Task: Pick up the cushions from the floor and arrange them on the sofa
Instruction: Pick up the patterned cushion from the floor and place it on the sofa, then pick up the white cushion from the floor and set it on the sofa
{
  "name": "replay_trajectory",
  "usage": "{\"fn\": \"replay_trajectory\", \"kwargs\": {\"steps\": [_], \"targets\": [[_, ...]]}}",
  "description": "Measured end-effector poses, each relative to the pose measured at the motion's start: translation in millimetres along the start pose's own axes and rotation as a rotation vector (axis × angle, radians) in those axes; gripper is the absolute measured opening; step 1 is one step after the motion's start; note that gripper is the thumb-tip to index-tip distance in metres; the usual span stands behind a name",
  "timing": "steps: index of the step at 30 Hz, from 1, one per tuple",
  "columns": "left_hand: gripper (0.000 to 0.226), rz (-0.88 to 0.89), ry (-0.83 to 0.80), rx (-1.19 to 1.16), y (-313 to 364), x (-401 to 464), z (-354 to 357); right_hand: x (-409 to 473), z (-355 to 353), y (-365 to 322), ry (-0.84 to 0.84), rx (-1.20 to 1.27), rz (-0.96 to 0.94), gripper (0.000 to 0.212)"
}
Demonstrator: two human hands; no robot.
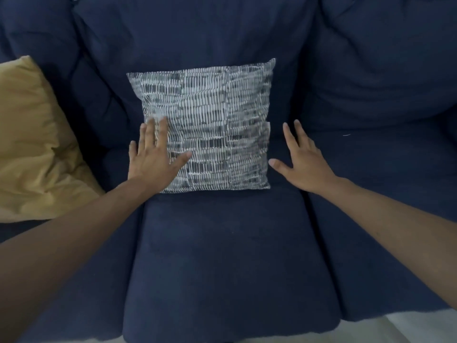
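A grey-and-white patterned cushion [212,127] leans upright against the back of the dark blue sofa [222,256], on its middle seat. My left hand [153,157] lies flat with spread fingers over the cushion's lower left part. My right hand [301,159] hovers open just right of the cushion, its thumb close to the cushion's right edge but apart from it. A mustard-yellow cushion [32,144] rests on the left seat.
The sofa's right seat and back cushion [385,82] hold nothing. A strip of pale floor [420,328] shows below the sofa's front edge at the lower right.
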State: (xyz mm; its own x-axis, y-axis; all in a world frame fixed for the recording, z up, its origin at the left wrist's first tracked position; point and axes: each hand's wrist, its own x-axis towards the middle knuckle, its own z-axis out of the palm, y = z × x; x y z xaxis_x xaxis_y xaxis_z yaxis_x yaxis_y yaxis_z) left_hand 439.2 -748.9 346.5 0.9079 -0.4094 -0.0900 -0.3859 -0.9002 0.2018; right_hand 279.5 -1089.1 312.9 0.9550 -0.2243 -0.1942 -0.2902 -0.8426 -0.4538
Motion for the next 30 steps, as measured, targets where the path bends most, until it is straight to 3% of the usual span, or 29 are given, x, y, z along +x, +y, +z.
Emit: {"fn": "replay_trajectory", "kwargs": {"steps": [20, 30], "targets": [[0.114, -0.016, -0.117, -0.04, 316, -176, 75, -260, -133, 256, -0.045, -0.122, 0.109, 0.099], [0.113, 0.085, -0.225, -0.076, 405, -252, 119, -364, -134, 325, -0.034, -0.098, 0.206, 0.097]]}}
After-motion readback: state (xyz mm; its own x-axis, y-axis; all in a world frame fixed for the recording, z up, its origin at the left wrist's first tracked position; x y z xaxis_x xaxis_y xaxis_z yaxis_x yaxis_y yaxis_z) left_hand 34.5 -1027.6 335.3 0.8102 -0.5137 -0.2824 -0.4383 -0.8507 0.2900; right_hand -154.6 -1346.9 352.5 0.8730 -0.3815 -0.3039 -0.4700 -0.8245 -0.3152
